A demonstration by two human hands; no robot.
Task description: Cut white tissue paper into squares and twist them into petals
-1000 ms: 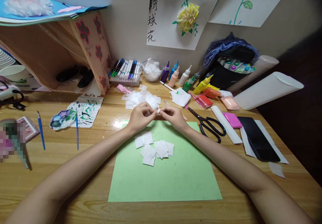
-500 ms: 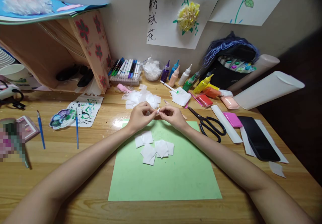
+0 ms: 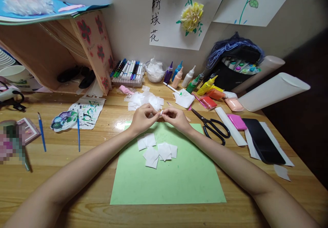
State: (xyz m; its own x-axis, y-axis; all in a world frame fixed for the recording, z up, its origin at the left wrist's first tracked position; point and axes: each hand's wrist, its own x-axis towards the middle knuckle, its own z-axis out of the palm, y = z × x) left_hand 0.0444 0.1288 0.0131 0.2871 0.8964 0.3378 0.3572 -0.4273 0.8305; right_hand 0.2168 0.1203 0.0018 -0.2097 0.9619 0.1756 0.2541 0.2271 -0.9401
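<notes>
Between the fingertips of both hands is a small rolled or folded piece of white paper. My left hand pinches it from the left, and my right hand pinches it from the right. Both hands are over the far edge of a green sheet. Several white paper squares lie on that sheet, just nearer than the hands. Behind the hands is a loose pile of white paper pieces. Much of the held piece is hidden by the fingers.
Black-handled scissors lie right of the hands, with a black phone beyond. Paint bottles, a bowl of white paper and a marker case line the back. Paintbrushes and a paint-stained sheet are left.
Hardly anything differs. Both hands stay in the same place, and the white paper between the fingertips has shifted only very slightly.
</notes>
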